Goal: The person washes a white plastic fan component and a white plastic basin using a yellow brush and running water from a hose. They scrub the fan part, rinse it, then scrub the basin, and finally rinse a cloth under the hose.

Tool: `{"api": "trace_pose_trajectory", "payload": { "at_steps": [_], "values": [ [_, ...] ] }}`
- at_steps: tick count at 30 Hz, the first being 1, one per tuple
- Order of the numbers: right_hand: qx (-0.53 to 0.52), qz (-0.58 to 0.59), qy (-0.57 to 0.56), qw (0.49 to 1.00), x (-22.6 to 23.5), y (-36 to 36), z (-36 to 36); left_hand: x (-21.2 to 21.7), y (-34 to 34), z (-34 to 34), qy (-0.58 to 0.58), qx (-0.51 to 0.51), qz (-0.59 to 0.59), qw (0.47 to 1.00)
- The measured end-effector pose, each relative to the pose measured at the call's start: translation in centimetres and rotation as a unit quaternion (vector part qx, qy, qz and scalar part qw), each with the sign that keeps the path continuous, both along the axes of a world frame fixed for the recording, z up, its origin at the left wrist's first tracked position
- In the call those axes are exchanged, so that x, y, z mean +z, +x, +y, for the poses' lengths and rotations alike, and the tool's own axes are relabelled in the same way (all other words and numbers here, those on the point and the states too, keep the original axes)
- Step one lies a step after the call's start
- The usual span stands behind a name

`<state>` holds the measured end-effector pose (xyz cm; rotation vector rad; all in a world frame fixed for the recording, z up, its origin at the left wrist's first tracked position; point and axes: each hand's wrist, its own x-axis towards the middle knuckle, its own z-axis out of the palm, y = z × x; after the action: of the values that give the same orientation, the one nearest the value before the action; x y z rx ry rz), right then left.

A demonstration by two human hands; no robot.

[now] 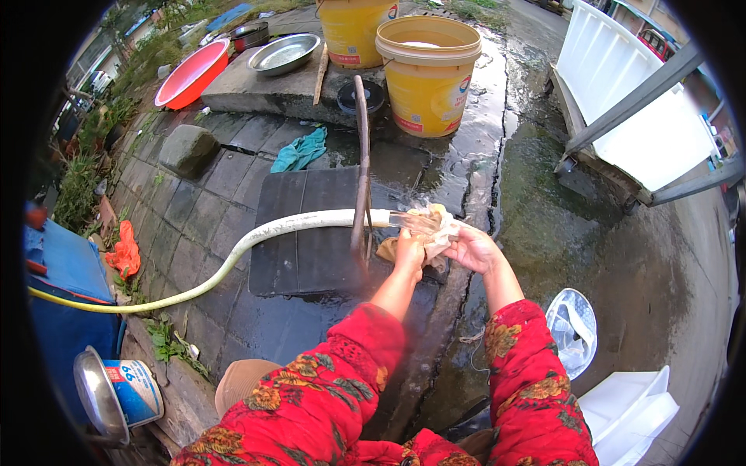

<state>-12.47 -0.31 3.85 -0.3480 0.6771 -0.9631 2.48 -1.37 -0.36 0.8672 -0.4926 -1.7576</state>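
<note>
Water [413,222] pours from the end of a whitish hose [291,224] onto a soft, pale, wet thing [446,226], white with yellowish parts. Its exact kind does not show. My left hand [409,253] is closed on its near left side, just below the stream. From the right, my right hand [475,250] pinches its edge between thumb and fingers. A thin brown upright bar [362,155] stands beside the hose's mouth. Something tan [386,248] shows left of my left hand, partly hidden. Both sleeves are red with a flower pattern.
Two yellow buckets [430,97] stand ahead on wet paving, near a metal basin [284,54] and a tilted red basin [193,74]. A teal cloth [300,149] lies by a dark mat [272,260]. White tubs [633,101] line the right; a stone [189,150] sits left.
</note>
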Motion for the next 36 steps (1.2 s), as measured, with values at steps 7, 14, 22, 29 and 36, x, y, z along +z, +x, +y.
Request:
{"api": "trace_pose_trajectory", "payload": {
  "at_steps": [7, 14, 22, 29, 36],
  "values": [
    [0.057, 0.703, -0.083, 0.704, -0.9, 2.1, -0.7, -1.0, -0.2, 0.6, 0.049, -0.009, -0.184, 0.982],
    [-0.111, 0.916, 0.025, 0.386, -2.0, -3.9, -0.6, -3.4, 2.0, -1.0, 0.018, 0.339, -0.229, 0.912],
    [-0.179, 0.492, 0.151, 0.838, -1.6, -7.0, -2.4, -3.2, 1.6, 0.1, 0.199, 0.263, -0.203, 0.922],
    [-0.101, 0.437, 0.046, 0.892, 0.9, -2.6, -3.1, -3.1, 2.0, -1.2, 0.251, 0.196, 0.088, 0.944],
    [-0.087, 0.224, 0.141, 0.960, 0.4, 0.0, -3.5, -0.8, 1.5, -1.6, 0.335, 0.028, 0.058, 0.940]
  ]
}}
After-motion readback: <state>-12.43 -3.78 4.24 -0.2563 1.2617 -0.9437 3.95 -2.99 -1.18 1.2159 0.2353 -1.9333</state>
